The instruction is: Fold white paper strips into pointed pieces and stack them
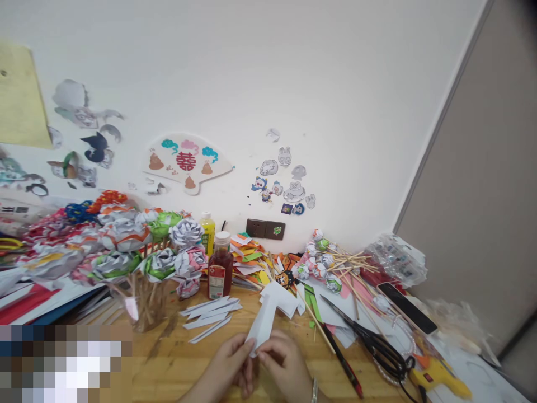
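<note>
Head view, watched from beside the table point(172, 361): a white paper strip point(263, 323) is up in both hands, nearer the person than the dark red bottle point(220, 271) and to that bottle's right. Its far end overlaps some white sheets point(285, 301), also right of the bottle; whether they touch cannot be told.

Grip: left hand point(232, 360), thumb and fingers clamped on the strip's near end, at its left edge. Right hand point(287, 360), thumb and fingers together on the same end, at the right edge. Undersides are hidden, so how far the fingers reach beneath cannot be told.

Handling, judged by eye: very light, hardly any load on the fingers. Thin and flexible, yet the free part looks fairly straight, so perhaps folded in layers; layer count not visible. Surface looks matt and dry, so little slip expected under a light pinch. Fragile mainly as to creasing: a hard squeeze would likely mark it, and opposed pulling at the edges could tear it.

Where to take hold: near end, both edges, thumbs flat on top, fingers under. Mid-length is a poorer hold; the strip would probably buckle.

By the same bottle: loose paper strips point(212, 314) just in front, easily shifted by a brushing wrist; paper flowers point(157, 262) to its left, petals likely crushable; black scissors point(364, 337) well to its right, surely heavier and stiffer.
</note>
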Demonstrator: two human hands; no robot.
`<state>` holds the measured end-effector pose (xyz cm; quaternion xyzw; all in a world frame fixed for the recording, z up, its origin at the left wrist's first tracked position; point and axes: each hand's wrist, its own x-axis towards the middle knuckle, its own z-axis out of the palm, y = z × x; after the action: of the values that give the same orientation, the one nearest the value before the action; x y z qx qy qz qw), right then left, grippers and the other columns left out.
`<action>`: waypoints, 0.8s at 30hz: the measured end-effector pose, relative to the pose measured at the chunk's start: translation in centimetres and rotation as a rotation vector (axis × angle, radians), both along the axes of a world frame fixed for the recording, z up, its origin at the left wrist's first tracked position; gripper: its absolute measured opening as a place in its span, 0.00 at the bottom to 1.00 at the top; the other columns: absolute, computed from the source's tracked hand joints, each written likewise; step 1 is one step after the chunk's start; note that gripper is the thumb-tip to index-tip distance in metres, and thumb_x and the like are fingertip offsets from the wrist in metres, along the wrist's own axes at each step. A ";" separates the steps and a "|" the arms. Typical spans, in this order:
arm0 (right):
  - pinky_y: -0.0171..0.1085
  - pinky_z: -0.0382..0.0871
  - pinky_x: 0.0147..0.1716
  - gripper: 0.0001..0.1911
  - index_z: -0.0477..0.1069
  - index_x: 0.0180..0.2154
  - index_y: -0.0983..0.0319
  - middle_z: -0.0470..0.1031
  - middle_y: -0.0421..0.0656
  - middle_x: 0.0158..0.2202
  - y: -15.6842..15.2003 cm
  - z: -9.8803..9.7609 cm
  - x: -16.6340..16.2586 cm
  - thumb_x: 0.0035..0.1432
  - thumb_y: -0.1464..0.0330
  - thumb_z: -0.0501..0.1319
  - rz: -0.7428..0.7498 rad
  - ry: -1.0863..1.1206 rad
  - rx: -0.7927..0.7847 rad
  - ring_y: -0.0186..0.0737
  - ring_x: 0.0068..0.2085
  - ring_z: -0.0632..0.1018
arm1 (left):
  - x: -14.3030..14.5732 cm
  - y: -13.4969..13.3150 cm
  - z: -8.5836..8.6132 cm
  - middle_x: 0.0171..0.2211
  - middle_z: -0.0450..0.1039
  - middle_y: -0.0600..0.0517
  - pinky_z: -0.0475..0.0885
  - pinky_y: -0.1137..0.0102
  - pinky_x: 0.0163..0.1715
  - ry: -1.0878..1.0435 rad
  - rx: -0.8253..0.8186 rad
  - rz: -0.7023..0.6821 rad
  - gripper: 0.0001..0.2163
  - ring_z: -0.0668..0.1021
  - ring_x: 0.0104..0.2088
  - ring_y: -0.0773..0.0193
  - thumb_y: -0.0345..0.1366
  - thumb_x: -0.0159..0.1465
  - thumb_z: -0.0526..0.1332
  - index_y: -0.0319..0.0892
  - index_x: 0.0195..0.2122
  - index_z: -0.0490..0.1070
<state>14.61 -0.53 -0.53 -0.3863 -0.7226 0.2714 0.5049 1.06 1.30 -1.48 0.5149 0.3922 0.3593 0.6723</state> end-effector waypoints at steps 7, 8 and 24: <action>0.33 0.63 0.33 0.08 0.72 0.27 0.60 0.70 0.41 0.29 -0.2 0.2 0.0 0.48 0.76 0.57 0.011 -0.020 -0.016 0.36 0.33 0.71 | 0.1 -0.2 -0.3 0.09 0.65 0.59 0.63 0.77 0.11 -0.001 0.049 0.029 0.21 0.68 0.10 0.70 0.55 0.45 0.55 0.40 0.26 0.59; 0.33 0.63 0.32 0.08 0.72 0.28 0.60 0.70 0.41 0.29 -0.2 0.1 0.0 0.49 0.76 0.56 0.009 -0.025 -0.023 0.36 0.32 0.71 | 0.1 -0.2 -0.2 0.10 0.66 0.58 0.63 0.77 0.12 0.003 0.064 0.035 0.21 0.68 0.11 0.70 0.55 0.45 0.55 0.39 0.26 0.60; 0.29 0.60 0.25 0.08 0.69 0.28 0.62 0.65 0.38 0.24 0.6 -1.4 0.1 0.44 0.77 0.56 -0.148 -0.054 -0.091 0.33 0.25 0.67 | 0.1 -0.2 -0.1 0.16 0.69 0.55 0.64 0.78 0.13 0.019 0.028 -0.031 0.19 0.73 0.16 0.69 0.51 0.46 0.57 0.37 0.24 0.62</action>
<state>14.68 0.08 -1.98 -0.4683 -0.6922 0.2556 0.4860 1.14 1.05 -1.60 0.5336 0.3855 0.3495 0.6667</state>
